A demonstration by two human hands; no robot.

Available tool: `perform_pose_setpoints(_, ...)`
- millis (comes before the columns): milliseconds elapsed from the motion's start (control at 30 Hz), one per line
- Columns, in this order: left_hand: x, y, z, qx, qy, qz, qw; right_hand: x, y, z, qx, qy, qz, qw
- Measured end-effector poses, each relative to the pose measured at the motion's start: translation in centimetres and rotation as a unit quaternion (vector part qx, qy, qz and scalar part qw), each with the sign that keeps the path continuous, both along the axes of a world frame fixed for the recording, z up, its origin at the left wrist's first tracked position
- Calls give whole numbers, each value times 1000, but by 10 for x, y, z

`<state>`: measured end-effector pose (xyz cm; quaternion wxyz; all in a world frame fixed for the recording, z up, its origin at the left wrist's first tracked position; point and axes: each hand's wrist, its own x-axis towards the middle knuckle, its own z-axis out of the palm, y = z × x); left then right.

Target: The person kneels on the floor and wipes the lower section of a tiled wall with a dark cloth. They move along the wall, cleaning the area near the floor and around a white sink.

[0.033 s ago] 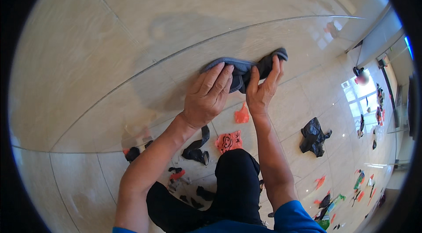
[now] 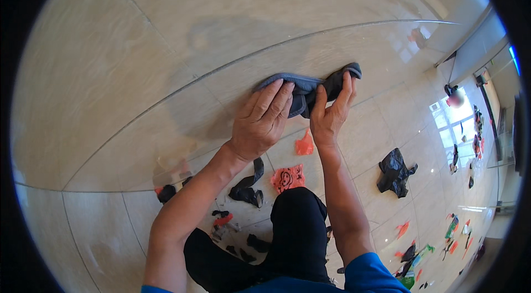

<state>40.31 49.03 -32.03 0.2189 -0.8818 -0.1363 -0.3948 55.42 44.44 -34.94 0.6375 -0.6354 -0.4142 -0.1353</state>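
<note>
A dark grey cloth (image 2: 298, 84) with lighter grey edging lies bunched against a glossy beige tiled wall (image 2: 138, 94). The fingers of my left hand (image 2: 260, 121) press down on its left part. At the right, my right hand (image 2: 330, 113) grips the cloth's other end between thumb and fingers, and that end curls up a little. A fold of the fabric hangs between both hands. My fingertips partly cover the cloth, so its full shape is hidden.
Litter is strewn over the tiled floor below: a black plastic bag (image 2: 394, 173), a printed red bag (image 2: 287, 178), a smaller red bag (image 2: 304, 142) and a black strip (image 2: 246, 190). Further scraps lie at the right. My knee (image 2: 298, 210) is bent close beneath my arms.
The cloth and my right hand have shifted very slightly downward. Both hands keep the same hold.
</note>
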Motion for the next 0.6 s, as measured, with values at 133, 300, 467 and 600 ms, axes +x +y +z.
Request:
perform_pose_setpoints(133, -1, 1, 10, -57, -50, -7, 997, -7, 3, 30, 15, -58, 3, 998)
perform_pose_setpoints(300, 19, 7, 60, 17, -130, -7, 991, 5, 10, 82, 86, -147, 46, 984)
perform_pose_setpoints(467, 35, 5, 41, 21, -47, -5, 999, 38, 12, 7, 18, -88, -48, 995)
perform_pose_setpoints(600, 43, 10, -4, -19, 41, -59, 997, 35, 17, -69, -31, 81, -88, 992)
